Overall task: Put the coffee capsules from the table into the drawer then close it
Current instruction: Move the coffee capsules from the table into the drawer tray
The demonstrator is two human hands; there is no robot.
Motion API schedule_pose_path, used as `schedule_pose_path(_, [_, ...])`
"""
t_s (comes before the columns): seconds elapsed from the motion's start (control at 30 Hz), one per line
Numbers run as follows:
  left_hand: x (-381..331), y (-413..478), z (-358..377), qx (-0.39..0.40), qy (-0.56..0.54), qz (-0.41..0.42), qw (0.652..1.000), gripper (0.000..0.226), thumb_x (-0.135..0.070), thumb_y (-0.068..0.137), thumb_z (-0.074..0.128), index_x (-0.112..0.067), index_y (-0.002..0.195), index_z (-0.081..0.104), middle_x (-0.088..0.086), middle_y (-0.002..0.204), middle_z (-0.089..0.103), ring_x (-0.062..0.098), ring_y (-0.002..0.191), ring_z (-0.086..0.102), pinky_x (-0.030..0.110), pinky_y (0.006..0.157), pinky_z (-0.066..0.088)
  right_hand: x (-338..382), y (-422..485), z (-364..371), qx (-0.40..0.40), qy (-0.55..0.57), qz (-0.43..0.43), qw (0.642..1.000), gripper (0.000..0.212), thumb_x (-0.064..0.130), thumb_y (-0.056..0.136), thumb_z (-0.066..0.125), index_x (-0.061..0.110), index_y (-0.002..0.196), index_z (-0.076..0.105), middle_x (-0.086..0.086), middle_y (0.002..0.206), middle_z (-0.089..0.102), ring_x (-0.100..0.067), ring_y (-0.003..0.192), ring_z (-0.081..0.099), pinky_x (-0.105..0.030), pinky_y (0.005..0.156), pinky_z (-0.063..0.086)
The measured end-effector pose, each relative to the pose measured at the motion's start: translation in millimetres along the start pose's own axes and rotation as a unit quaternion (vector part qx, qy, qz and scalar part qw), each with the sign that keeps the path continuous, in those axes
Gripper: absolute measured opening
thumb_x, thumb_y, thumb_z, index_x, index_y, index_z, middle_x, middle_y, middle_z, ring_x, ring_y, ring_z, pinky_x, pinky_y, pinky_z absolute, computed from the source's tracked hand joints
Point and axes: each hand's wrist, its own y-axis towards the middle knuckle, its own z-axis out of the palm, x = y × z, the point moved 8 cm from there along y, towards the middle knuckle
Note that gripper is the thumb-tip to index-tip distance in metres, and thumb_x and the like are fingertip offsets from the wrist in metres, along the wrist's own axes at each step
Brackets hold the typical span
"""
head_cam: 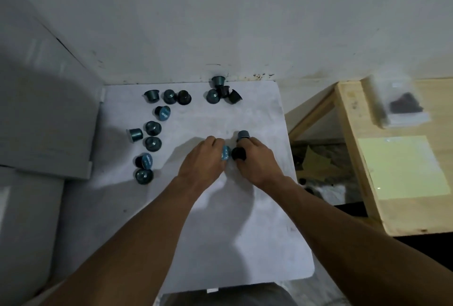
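Note:
Several dark teal and black coffee capsules lie scattered on a white table (245, 220). One group (152, 131) runs down the left side, another cluster (221, 91) sits at the far edge by the wall. My left hand (203, 158) is closed around a capsule with a blue lid (226, 153) at the table's middle. My right hand (257, 158) grips a black capsule (239, 153) right beside it, and a teal capsule (243, 135) stands at its fingertips. No drawer is visible.
A white wall rises behind the table. Grey boxes (44, 121) stand at the left. A wooden frame (362, 171) with a pale yellow sheet and a plastic bag (402, 107) stands at the right, with clutter on the floor in the gap.

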Motion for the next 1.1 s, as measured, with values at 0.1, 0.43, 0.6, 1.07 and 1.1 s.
schedule_pose_path(0.1, [4, -12, -7, -0.015, -0.017, -0.014, 1.0, 0.037, -0.018, 0.086, 0.063, -0.012, 0.12, 0.051, 0.008, 0.113, 0.054, 0.026, 0.1, 0.058, 0.032, 0.079, 0.047, 0, -9, -3, 0.005, 0.008, -0.004, 1.0, 0.025, 0.015, 0.087, 0.055, 0.009, 0.111, 0.053, -0.011, 0.112, 0.057, -0.03, 0.094, 0.058, -0.035, 0.084, 0.048])
schedule_pose_path(0.43, [3, -82, -48, -0.086, -0.032, -0.021, 0.996, 0.049, -0.021, 0.085, 0.067, -0.015, 0.131, 0.049, 0.005, 0.121, 0.05, 0.026, 0.105, 0.058, 0.035, 0.09, 0.049, 38, -71, -23, -0.062, -0.002, -0.049, 0.997, 0.024, 0.011, 0.079, 0.063, 0.013, 0.1, 0.051, -0.009, 0.108, 0.047, -0.028, 0.083, 0.054, -0.027, 0.07, 0.044])
schedule_pose_path(0.6, [5, -151, -66, -0.135, -0.032, -0.019, 0.99, 0.047, -0.02, 0.085, 0.068, -0.012, 0.127, 0.051, 0.006, 0.124, 0.051, 0.025, 0.109, 0.056, 0.034, 0.092, 0.046, 76, -126, -24, -0.135, 0.003, -0.098, 0.986, 0.023, 0.011, 0.073, 0.065, 0.009, 0.091, 0.051, -0.011, 0.097, 0.056, -0.029, 0.08, 0.054, -0.039, 0.069, 0.05])
schedule_pose_path(1.07, [89, -381, -130, -0.244, -0.06, -0.17, 0.953, 0.047, -0.022, 0.087, 0.066, -0.013, 0.131, 0.05, 0.009, 0.127, 0.052, 0.026, 0.114, 0.054, 0.032, 0.095, 0.04, 251, -252, 53, -0.137, 0.004, -0.274, 0.952, 0.039, 0.008, 0.071, 0.066, 0.007, 0.11, 0.059, -0.012, 0.105, 0.06, -0.031, 0.092, 0.056, -0.034, 0.077, 0.045])
schedule_pose_path(1.1, [99, -389, -137, -0.25, -0.052, -0.18, 0.95, 0.047, -0.022, 0.088, 0.065, -0.013, 0.132, 0.05, 0.009, 0.127, 0.052, 0.026, 0.114, 0.054, 0.032, 0.095, 0.04, 266, -254, 57, -0.136, 0.006, -0.287, 0.948, 0.039, 0.009, 0.073, 0.065, 0.008, 0.111, 0.059, -0.011, 0.105, 0.059, -0.031, 0.093, 0.056, -0.034, 0.078, 0.045])
